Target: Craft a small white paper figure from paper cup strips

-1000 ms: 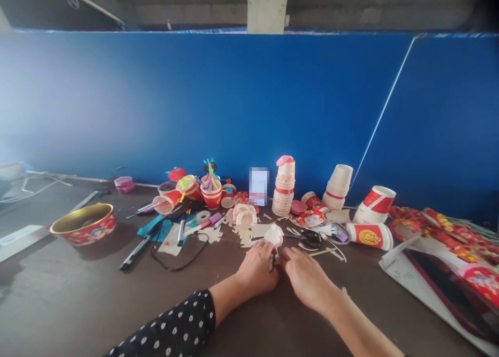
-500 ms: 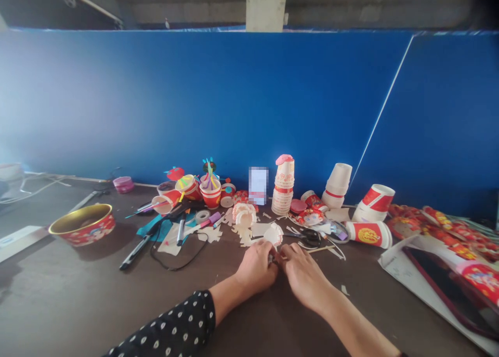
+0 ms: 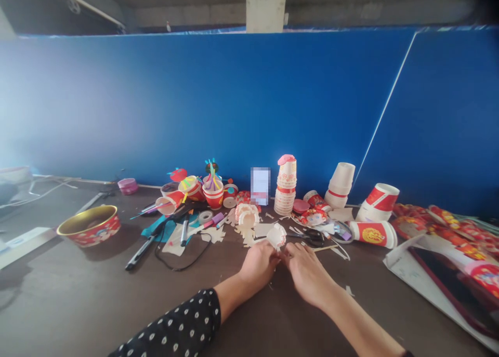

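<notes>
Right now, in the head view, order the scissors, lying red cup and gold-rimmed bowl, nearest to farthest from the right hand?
From the right hand:
1. Scissors, just ahead.
2. Lying red cup, to the right.
3. Gold-rimmed bowl, far left.

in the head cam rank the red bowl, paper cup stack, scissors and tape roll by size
Largest to smallest:
1 (tie). The red bowl and the paper cup stack look alike in size: the bowl is wider, the stack taller.
3. The scissors
4. The tape roll
</notes>
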`<state>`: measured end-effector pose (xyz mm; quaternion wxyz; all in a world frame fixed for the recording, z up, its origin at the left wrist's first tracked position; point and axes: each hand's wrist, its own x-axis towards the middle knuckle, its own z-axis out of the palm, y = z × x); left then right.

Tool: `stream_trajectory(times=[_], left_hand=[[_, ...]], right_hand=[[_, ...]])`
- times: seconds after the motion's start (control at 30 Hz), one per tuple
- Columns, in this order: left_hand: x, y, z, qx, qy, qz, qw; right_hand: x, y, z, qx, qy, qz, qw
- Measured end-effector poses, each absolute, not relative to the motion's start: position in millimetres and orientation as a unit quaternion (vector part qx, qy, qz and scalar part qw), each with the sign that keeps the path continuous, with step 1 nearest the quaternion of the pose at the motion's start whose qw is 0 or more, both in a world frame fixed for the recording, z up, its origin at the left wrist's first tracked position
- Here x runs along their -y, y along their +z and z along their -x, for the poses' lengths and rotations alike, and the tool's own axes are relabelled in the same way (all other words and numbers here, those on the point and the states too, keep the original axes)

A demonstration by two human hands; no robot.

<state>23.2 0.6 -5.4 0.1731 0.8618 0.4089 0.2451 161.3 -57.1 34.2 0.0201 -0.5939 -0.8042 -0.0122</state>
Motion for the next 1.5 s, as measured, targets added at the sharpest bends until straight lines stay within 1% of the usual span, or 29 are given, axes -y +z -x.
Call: stream_trajectory(times=[0.23, 0.47, 0.67, 0.93, 1.17, 1.5], left_hand=[[-5, -13, -24, -0.374, 0.270, -0.870, 0.174], [-6, -16, -23, -0.364, 0.269, -0.877, 0.159], [-2, -13, -22, -0.376, 0.271, -0.871, 0.162], [-4, -15, -21, -0.413, 0.277, -0.860, 0.119], [-7, -19, -21, -0.417, 0.288, -0.851, 0.137], [-7, -15, -21, -0.433, 0.281, -0.844, 0.148]], right_hand=[[64, 44, -165, 0.829, 0.027, 0.559, 0.010], [65, 42, -153, 0.817, -0.010, 0.576, -0.027], [64, 38, -152, 0.814, -0.022, 0.580, -0.017], [64, 38, -151, 0.808, -0.019, 0.589, -0.014], [64, 42, -151, 0.808, -0.010, 0.589, -0.026], [61, 41, -151, 0.809, -0.010, 0.588, -0.019]])
